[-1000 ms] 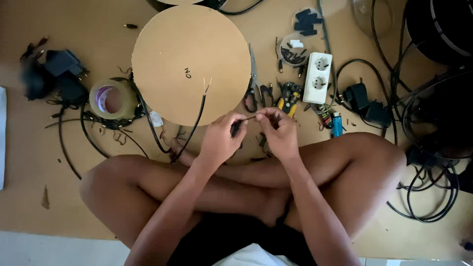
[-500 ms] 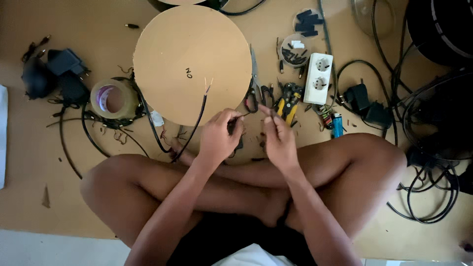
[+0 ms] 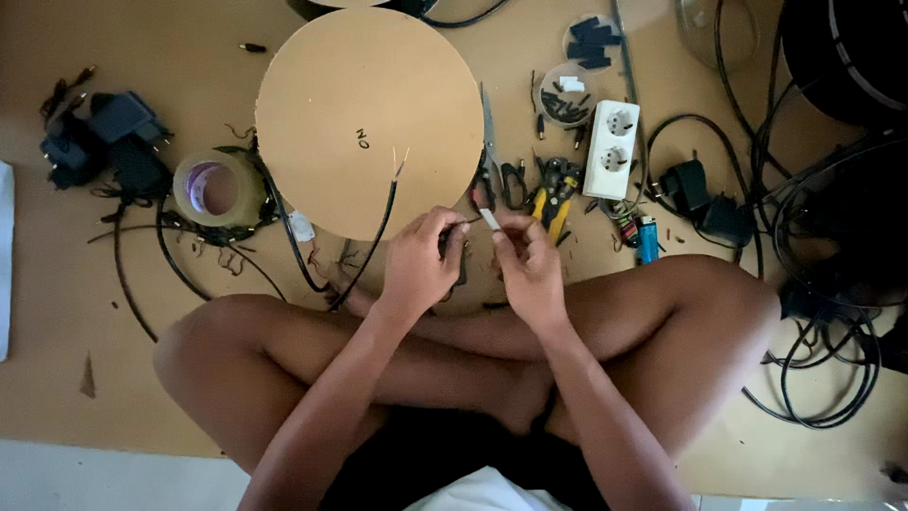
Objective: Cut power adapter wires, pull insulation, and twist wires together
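Left hand [image 3: 423, 265]: fingers pinched on a dark cable end, over the crossed legs. Right hand [image 3: 530, 267]: pinching a small white piece [image 3: 490, 220], just beside the left. Black cable [image 3: 374, 235]: runs onto the round board [image 3: 369, 118]. Nearby on the floor [image 3: 76, 284]: tape roll [image 3: 218, 187], yellow-handled pliers [image 3: 553, 194], white socket strip [image 3: 611, 149], blue lighter [image 3: 648, 238].

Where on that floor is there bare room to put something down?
The round board is bare but for a cable end. Open floor lies at top left, above the adapters, and at bottom left beside the knee. Tools and cables crowd around the white socket strip and the right side.
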